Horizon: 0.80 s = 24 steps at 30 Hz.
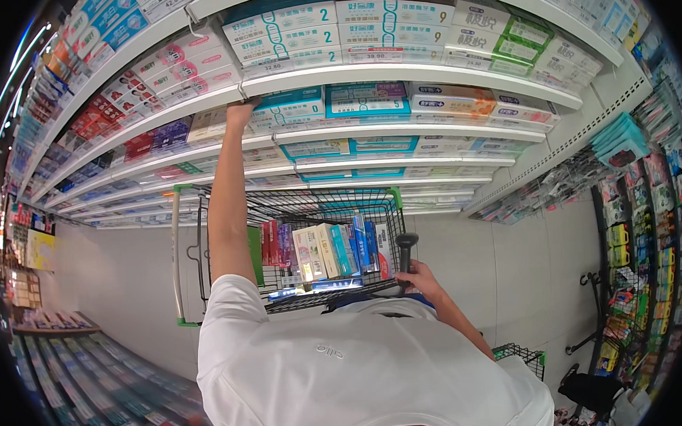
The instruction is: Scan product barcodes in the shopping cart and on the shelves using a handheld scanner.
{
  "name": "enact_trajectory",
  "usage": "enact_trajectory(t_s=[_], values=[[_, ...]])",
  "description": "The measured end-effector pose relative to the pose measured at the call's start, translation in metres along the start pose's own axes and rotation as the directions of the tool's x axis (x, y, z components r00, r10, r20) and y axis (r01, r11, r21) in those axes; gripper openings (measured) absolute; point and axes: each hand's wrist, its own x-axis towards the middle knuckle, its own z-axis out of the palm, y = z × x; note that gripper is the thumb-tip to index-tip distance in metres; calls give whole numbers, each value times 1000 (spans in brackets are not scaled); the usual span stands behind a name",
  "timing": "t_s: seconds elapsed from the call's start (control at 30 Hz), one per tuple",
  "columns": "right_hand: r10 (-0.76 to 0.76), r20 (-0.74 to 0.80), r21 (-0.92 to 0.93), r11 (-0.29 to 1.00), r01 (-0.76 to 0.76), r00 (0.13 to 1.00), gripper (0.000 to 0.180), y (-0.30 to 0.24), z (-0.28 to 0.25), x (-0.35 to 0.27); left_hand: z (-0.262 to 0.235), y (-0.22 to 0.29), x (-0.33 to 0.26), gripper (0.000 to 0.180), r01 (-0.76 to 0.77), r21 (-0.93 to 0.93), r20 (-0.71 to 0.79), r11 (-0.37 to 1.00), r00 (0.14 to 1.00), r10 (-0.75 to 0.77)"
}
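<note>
My left arm stretches up to a middle shelf, where my left hand (pixel 241 114) is at the shelf front between a beige carton (pixel 208 123) and a teal toothpaste box (pixel 289 108). Its fingers are partly hidden, so their grip does not show. My right hand (pixel 419 277) is closed around a black handheld device (pixel 407 244) with a rounded head, beside the cart's right end. Below my arms stands a black wire shopping cart (pixel 279 208) with green corners. Inside it, several boxes stand in a row: red and purple ones, a cream box (pixel 309 253), a teal box (pixel 341 250) and blue ones.
White shelves (pixel 395 73) packed with toothpaste boxes curve across the front. Hanging packets (pixel 619 140) fill racks at the right. A second wire basket or cart (pixel 522 354) is behind my right arm. A low display (pixel 95 380) stands at the lower left, on the tiled floor (pixel 121 286).
</note>
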Motion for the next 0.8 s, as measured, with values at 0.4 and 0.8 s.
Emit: enact_trajectory(t_s=[0.4, 0.8], values=[[-9, 0, 9, 1000, 9, 1000, 36, 6, -2, 11, -22, 15, -20, 50, -62, 87, 151, 994, 987, 49], [-25, 19, -1, 1000, 25, 1000, 37, -1, -5, 12, -24, 25, -47, 53, -185, 179, 97, 966, 981, 170]])
